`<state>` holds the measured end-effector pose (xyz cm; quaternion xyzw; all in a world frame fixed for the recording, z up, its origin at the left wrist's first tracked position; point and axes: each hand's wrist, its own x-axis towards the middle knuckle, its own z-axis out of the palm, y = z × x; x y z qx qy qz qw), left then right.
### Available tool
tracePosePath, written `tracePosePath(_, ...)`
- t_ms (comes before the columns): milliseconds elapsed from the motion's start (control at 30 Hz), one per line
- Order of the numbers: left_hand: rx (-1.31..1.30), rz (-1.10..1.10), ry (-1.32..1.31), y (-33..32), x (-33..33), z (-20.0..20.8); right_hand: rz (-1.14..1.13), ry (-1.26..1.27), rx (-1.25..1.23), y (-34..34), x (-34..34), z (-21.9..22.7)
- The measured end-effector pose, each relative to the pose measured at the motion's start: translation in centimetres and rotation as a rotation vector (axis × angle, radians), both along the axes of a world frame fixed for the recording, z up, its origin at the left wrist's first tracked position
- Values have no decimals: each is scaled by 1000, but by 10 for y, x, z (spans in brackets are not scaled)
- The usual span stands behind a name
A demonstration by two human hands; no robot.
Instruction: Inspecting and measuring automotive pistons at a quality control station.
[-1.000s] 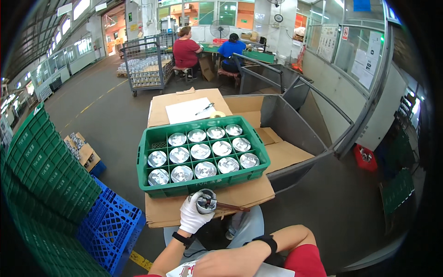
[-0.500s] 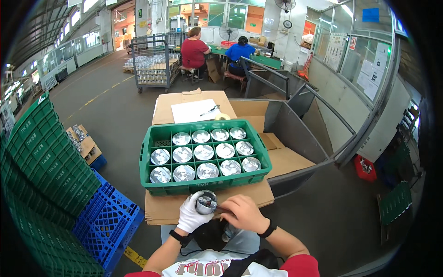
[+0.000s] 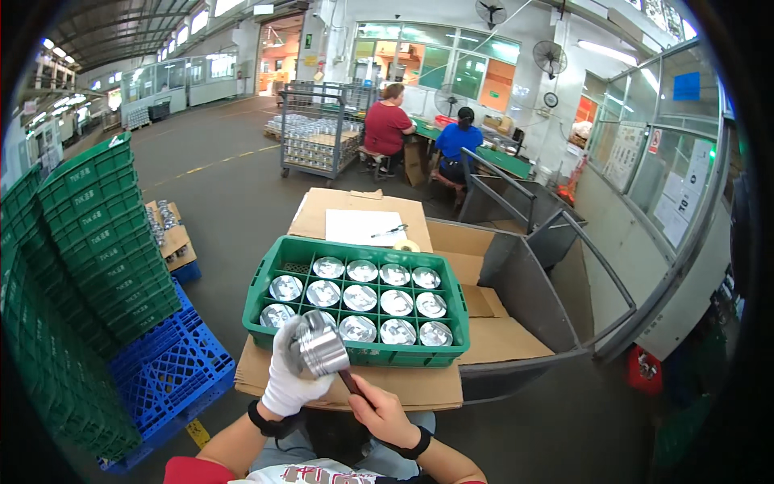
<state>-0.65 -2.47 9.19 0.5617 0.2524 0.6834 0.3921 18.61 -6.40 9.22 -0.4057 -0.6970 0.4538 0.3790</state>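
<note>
Up swings the piston (image 3: 324, 352), tipped sideways at seven o'clock on the green crate (image 3: 413, 356), gloved left hand (image 3: 288, 371) curled round it, bare right hand (image 3: 385, 415) closed on the brown stick (image 3: 350, 381), and smooth metal slipping could dent crated pistons (image 3: 357, 329).

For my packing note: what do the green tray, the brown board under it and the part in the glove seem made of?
Green tray: probably moulded plastic, slight sheen, even colour.
Brown board: likely cardboard, matt, with a papery surface.
Part: shiny metal, with bright reflections; which metal, I cannot tell.
</note>
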Motion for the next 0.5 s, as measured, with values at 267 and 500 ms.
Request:
tracePosePath(267,167,292,32,111,-80,116,-104,-25,513,17,48,-3)
tracePosePath(500,-248,755,913,228,-75,98,-578,-12,391,113,105,28)
